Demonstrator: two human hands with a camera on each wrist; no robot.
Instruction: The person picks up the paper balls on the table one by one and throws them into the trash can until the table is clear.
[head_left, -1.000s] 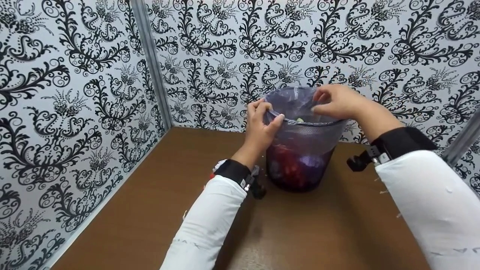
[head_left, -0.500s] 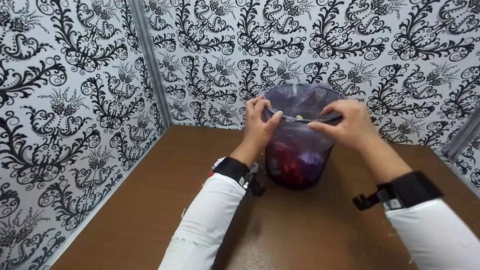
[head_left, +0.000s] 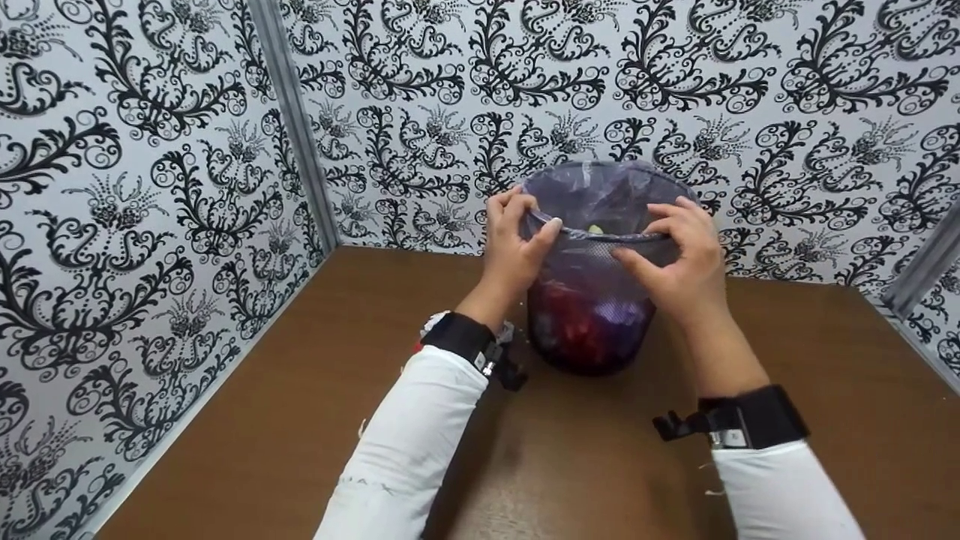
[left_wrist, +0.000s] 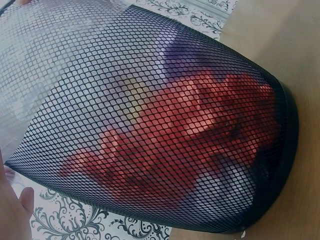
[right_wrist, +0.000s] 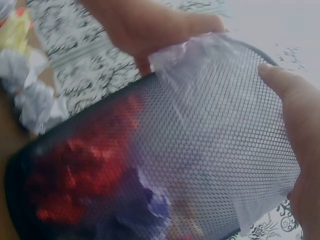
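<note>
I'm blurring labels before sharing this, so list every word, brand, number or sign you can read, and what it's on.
Nothing reads clearly.
Left sleeve: faint lettering, too blurred to read.
Left wrist tag: too small to read.
Right wrist tag: too small to read.
Bin: no text visible.

Faint lettering is borne by the left white sleeve [head_left: 405, 450], lower centre of the frame; perhaps "AX" is included, but no full word can be read.

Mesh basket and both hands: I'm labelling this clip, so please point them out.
Mesh basket [left_wrist: 92, 107], left wrist view: side wall.
Left hand [head_left: 514, 253], head view: hand's middle.
Right hand [head_left: 688, 266], head view: hand's middle.
</note>
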